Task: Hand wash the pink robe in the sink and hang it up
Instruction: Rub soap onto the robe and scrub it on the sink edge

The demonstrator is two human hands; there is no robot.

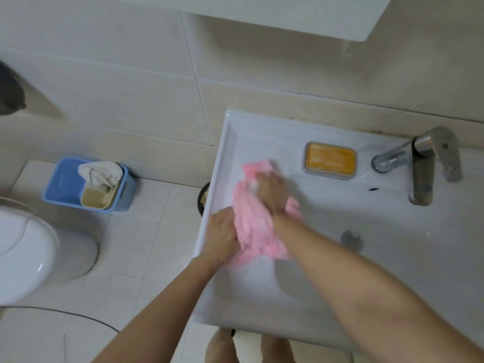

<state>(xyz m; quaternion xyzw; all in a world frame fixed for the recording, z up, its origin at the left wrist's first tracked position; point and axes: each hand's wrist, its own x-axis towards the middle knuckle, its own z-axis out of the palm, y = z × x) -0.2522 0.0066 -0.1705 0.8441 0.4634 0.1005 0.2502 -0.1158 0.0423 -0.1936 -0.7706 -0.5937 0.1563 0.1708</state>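
Observation:
The pink robe lies bunched and wet at the left side of the white sink. My left hand grips the lower left part of the bunch near the sink's left rim. My right hand is curled on the upper part of the cloth, with a bit of white suds by its fingers. Both hands and the robe are blurred by motion. Part of the robe is hidden under my hands.
A grey dish with a yellow soap bar sits on the sink's back ledge. The chrome tap stands at the right, the drain in the basin. On the floor are a blue bin with a cloth, a toilet and a dark bin.

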